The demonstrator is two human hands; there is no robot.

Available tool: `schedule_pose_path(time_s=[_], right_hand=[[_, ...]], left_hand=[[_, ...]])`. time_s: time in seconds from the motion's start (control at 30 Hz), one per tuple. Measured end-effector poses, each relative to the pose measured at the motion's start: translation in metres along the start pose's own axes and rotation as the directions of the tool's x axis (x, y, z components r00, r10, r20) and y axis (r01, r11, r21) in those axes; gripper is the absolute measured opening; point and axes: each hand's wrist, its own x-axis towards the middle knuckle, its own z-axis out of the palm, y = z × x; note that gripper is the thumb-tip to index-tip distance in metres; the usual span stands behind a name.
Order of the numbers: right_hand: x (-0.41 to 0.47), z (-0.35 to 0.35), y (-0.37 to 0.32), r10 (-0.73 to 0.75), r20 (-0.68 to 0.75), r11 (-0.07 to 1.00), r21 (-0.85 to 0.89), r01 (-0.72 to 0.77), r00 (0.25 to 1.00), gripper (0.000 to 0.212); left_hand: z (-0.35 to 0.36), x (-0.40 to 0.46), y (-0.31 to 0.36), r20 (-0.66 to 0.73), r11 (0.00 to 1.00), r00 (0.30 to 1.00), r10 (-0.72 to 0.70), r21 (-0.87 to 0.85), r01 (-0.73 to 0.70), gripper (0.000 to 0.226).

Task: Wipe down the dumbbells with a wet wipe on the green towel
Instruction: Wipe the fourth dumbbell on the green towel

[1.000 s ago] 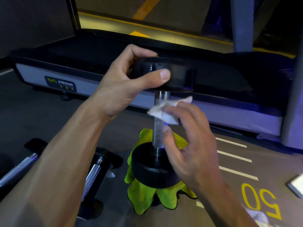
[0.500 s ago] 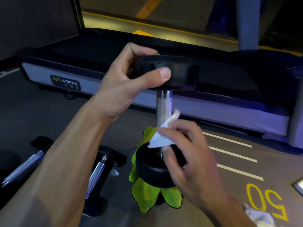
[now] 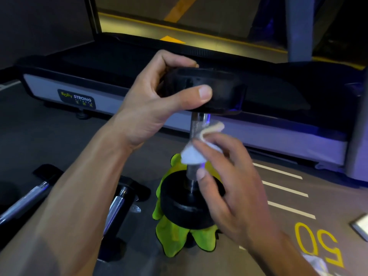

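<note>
A black dumbbell (image 3: 185, 204) stands upright on its lower head, on the bright green towel (image 3: 175, 236) spread on the floor. My left hand (image 3: 159, 104) grips the upper black head from the left, thumb across its front. My right hand (image 3: 227, 180) pinches a white wet wipe (image 3: 193, 154) wrapped around the middle of the knurled metal handle (image 3: 197, 124). The towel is mostly hidden under the lower head.
Two more dumbbells (image 3: 117, 206) (image 3: 25, 200) with chrome handles lie on the floor at the left. A treadmill deck (image 3: 139, 62) runs across the back. A yellow "50" (image 3: 318, 244) is painted on the floor at right, with crumpled white wipes (image 3: 316, 263) near the bottom edge.
My right hand slid the wipe down the handle to the lower head, then back up to the middle of the handle. My left hand kept its grip on the upper head.
</note>
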Motion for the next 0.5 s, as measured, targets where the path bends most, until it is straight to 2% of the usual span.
schedule_pose_path(time_s=[0.17,0.33,0.5], right_hand=[[0.013,-0.012,0.0,0.005,0.035,0.999,-0.047,-0.004,0.999,0.042],[-0.032,-0.003,0.008,-0.075,0.2,0.994,-0.067,0.09,0.977,0.034],[-0.043,0.004,-0.006,-0.024,0.18,0.991,-0.123,0.047,0.983,0.037]], left_hand=[[0.005,0.0,0.006,0.022,0.996,1.0,0.004,0.09,-0.006,0.048],[0.016,-0.005,0.012,-0.081,0.965,0.997,0.011,0.263,0.011,0.066],[0.03,-0.009,0.022,-0.12,0.931,0.992,0.026,0.364,0.019,0.073]])
